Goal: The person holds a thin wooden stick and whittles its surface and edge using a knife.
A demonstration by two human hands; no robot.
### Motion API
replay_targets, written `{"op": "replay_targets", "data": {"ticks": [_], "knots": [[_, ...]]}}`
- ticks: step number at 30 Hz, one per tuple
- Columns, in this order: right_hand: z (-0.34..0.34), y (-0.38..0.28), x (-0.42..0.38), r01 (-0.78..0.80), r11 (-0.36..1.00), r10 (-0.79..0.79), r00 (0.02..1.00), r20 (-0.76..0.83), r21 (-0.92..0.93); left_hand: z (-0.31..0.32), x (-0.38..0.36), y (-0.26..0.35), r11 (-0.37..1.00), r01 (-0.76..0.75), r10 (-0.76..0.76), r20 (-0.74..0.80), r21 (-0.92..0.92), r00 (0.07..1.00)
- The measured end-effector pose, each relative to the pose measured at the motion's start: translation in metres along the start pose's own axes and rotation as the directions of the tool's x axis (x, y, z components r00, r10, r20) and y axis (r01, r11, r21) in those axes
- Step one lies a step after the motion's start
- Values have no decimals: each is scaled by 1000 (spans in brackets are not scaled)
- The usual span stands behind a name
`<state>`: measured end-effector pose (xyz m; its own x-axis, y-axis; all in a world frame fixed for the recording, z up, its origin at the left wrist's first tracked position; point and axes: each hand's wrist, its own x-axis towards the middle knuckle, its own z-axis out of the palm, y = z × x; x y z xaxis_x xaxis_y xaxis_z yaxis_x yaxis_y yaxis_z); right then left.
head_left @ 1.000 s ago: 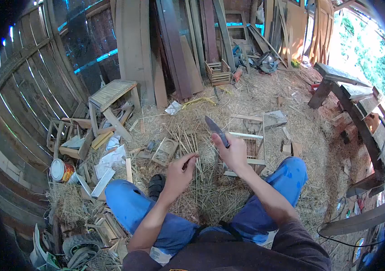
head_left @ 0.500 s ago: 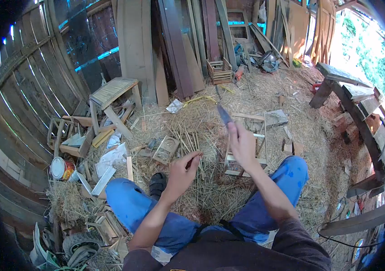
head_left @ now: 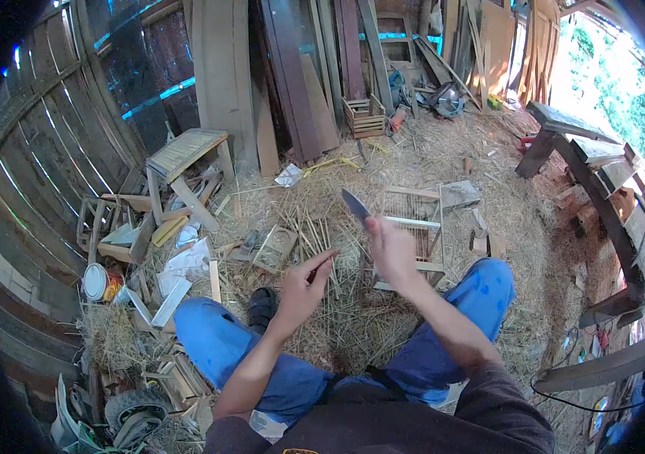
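Observation:
Raised over the straw-covered floor, my right hand [head_left: 393, 253] is wrapped round the handle of a knife [head_left: 354, 205], whose blade points up and to the left. My left hand [head_left: 306, 291] is to its left, thumb and index finger pinched together; what they hold, if anything, is too small to tell. Thin sticks [head_left: 315, 240] lie on the floor beyond my left hand. Behind my right hand stands a light wooden frame [head_left: 428, 225] with crosspieces, partly hidden by the hand.
A small wooden table [head_left: 188, 153] and a paint can [head_left: 97, 282] are on the left. A slatted crate [head_left: 365, 117] stands by boards leaning at the back. On the right is a heavy wooden bench [head_left: 602, 200]. Scraps and paper [head_left: 188, 266] lie about.
My right hand and the knife have moved left and slightly down, towards my left hand. My left hand has hardly moved.

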<state>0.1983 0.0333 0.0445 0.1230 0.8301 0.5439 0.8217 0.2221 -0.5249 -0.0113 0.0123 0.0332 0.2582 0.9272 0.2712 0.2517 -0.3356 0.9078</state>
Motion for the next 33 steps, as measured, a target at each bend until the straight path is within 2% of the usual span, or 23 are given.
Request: {"op": "replay_targets", "data": {"ticks": [3,4,7,8,11,12,13,16,19,20,23,24,27,28,31,32,33], "knots": [[2,3,7,30,1000,-30,1000,-9,10,-4,3,3,999,-14,14,-16,-29,1000],[-5,2,14,-55,994,57,998,-17,96,-4,2,3,998,-28,27,-21,-49,999],[-17,10,28,-164,983,170,983,-74,78,-1,3,0,997,-72,72,-27,-15,997],[-17,7,21,-198,979,199,980,-26,49,1,3,0,997,-74,74,-29,-9,997],[7,0,-3,-74,991,68,996,55,115,0,1,4,1000,-12,11,-34,-23,999],[3,-2,1,-101,993,94,988,121,59,-2,1,4,999,13,-14,-37,-52,999],[0,0,7,-122,989,116,990,77,83,-5,1,5,996,41,-44,-37,-80,998],[-18,9,27,-182,974,188,982,-35,133,-3,1,10,999,-35,34,-83,-12,996],[-6,9,6,-83,996,82,996,15,28,3,2,0,994,-100,103,-96,34,990],[0,1,-5,-85,994,78,991,110,65,4,1,0,998,-65,67,-91,28,994],[1,-6,-3,-35,994,24,995,100,105,0,4,1,1000,-2,3,-89,13,996],[2,2,5,0,999,-2,999,33,43,1,5,-1,1000,0,-1,-90,-6,996],[-18,22,22,-154,986,158,986,-55,59,4,5,4,999,-34,34,-76,-1,996],[-26,13,21,-221,973,222,975,-9,64,5,5,6,999,-53,53,-69,12,996],[4,5,-13,68,998,-69,996,49,16,11,6,-3,997,-70,71,-67,15,995],[9,-3,-20,49,998,-52,992,112,31,12,7,-5,997,-78,77,-90,-7,993],[10,-2,-16,82,996,-85,995,58,45,13,7,-4,996,-86,83,-111,-25,990]]}}
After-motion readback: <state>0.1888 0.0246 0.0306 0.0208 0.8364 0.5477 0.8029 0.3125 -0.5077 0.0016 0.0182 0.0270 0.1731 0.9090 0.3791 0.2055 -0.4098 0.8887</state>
